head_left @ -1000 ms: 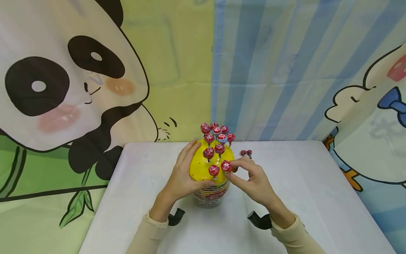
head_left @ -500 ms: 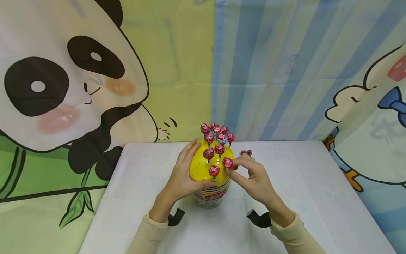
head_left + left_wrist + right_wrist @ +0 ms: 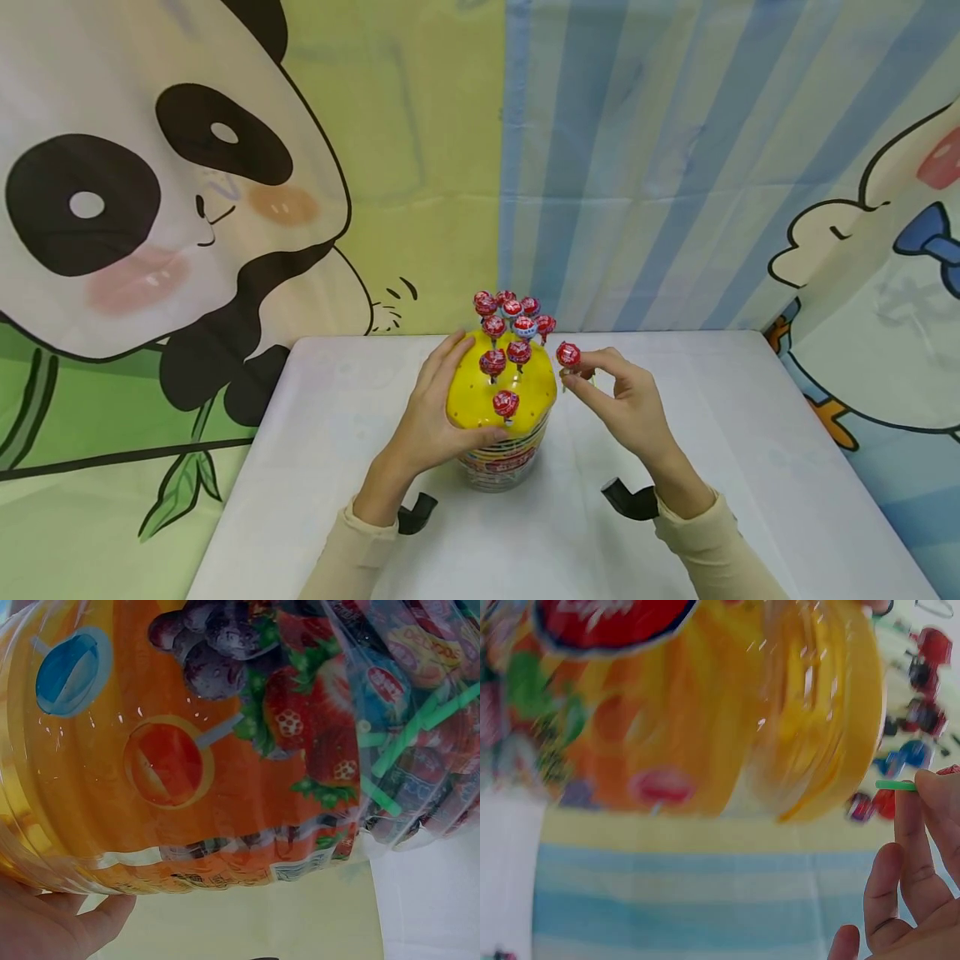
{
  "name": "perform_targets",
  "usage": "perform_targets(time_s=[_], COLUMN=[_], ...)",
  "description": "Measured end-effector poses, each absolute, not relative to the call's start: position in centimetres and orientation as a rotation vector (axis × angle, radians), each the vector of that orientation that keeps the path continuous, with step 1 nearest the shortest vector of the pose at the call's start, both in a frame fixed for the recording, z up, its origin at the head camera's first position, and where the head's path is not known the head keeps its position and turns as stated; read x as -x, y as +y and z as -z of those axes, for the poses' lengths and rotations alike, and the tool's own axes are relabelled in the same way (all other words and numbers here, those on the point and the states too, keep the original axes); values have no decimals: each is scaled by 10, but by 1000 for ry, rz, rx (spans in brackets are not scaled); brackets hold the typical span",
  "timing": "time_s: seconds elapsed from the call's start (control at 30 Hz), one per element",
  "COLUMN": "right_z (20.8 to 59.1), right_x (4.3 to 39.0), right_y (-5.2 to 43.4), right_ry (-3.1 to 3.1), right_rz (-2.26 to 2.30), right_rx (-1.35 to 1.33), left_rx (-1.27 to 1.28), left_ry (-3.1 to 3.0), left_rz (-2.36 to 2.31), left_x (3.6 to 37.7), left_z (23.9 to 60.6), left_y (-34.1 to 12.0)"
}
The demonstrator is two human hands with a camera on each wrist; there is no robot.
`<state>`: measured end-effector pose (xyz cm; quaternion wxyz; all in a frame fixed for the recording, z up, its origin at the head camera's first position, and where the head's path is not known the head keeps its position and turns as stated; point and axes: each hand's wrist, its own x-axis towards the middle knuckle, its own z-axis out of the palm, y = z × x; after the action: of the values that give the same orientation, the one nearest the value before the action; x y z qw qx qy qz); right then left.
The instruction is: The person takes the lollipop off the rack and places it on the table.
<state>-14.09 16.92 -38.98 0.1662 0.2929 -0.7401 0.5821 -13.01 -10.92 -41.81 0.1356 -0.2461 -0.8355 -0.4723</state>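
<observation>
A clear plastic jar (image 3: 497, 471) with a domed yellow lid (image 3: 468, 396) stands on the table. Several red-wrapped lollipops (image 3: 506, 404) stick up from the lid, mostly toward its back. My left hand (image 3: 431, 421) holds the lid's left side, thumb across the front. In the left wrist view the jar's fruit-printed label (image 3: 247, 772) shows, with wrapped lollipops (image 3: 405, 712) inside. Just right of the lid, my right hand (image 3: 630, 400) pinches a lollipop (image 3: 568, 355) by its stick, head up. That stick (image 3: 895, 785) looks green in the right wrist view.
A white-covered table (image 3: 750, 467) carries the jar. Behind it hang a panda-printed cloth (image 3: 420, 167) and a blue striped one (image 3: 637, 167). Black curved pieces (image 3: 417, 512) sit at both wrists. Something small and red shows behind my right fingers.
My right hand has lifted the lollipop off the lid's front right and moved it right and back, beside the lid. The left hand has stayed in place.
</observation>
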Motion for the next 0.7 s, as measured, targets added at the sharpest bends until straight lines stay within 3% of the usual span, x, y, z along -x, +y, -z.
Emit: perform_targets(time_s=[0.33, 0.7], right_z=[399, 483], right_x=[158, 223], right_y=[195, 246], right_ry=[-2292, -2469], right_rz=[-1537, -1692], right_rx=[-460, -109], left_rx=[701, 703], left_ry=[-2431, -2428], left_rz=[1370, 1384], left_x=[130, 129], left_z=[418, 416], left_y=[-109, -110])
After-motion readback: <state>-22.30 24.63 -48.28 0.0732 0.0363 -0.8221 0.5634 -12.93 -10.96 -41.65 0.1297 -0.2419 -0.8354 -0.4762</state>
